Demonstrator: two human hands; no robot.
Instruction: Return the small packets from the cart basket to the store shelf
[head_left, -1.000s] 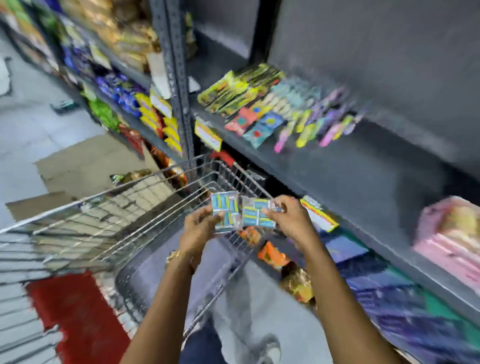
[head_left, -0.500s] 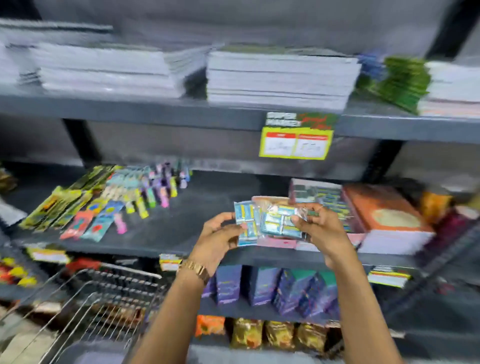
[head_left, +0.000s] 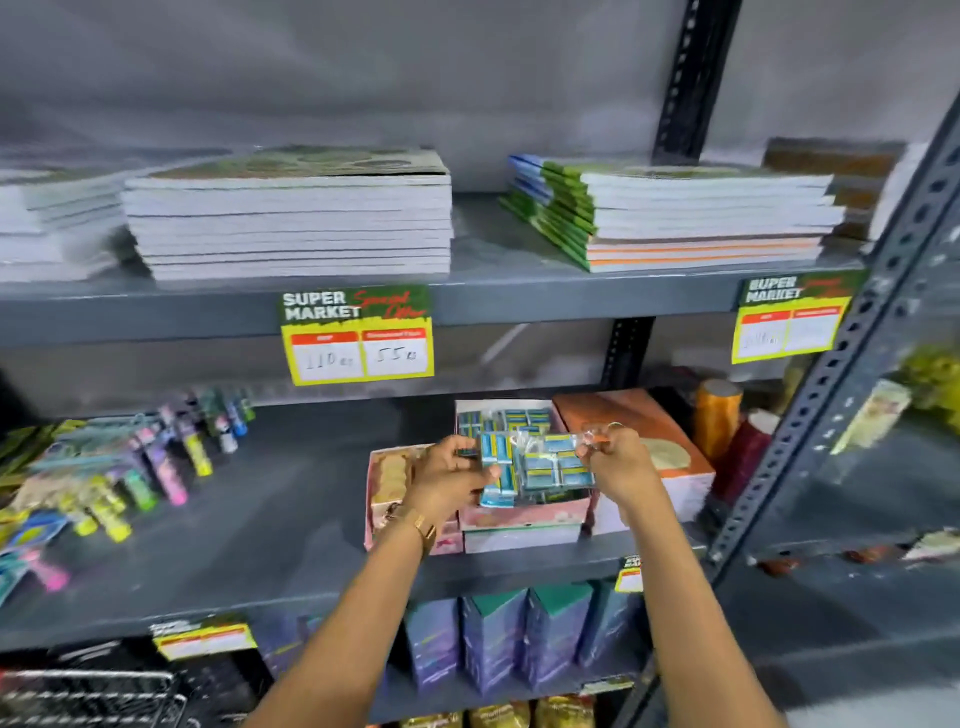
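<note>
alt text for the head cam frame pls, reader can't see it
Two bare hands, left and right, hold clear packets of small blue items over an open pink box of similar packets on the middle shelf. Notebook stacks sit on the shelf above, behind a yellow price tag. Coloured markers lie left; the cart is at bottom left.

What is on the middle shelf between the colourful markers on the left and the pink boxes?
Nothing: in the head view, the grey shelf is bare between the markers and the pink boxes.
</note>
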